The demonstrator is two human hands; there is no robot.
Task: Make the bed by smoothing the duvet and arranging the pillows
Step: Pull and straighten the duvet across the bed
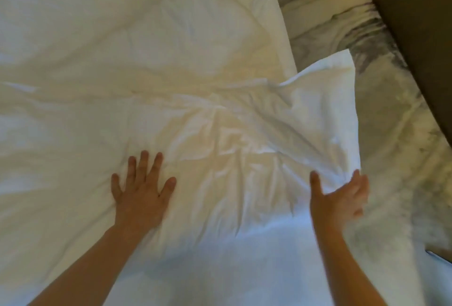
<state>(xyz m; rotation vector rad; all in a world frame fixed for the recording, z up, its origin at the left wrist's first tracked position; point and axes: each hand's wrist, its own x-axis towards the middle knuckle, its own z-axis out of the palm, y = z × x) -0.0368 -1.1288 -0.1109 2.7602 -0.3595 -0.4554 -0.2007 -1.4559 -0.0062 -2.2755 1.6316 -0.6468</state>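
My left hand presses flat on the soft, light, creased white duvet filling the frame; my right hand, open and blurred, hovers at its 4 o'clock edge, the best hold.

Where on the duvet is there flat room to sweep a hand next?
Smoothest stretch: the duvet up and left of the left hand. Crowded: creases bunch between the left hand and right hand, up to the flipped corner. Right of that lies only patterned floor.
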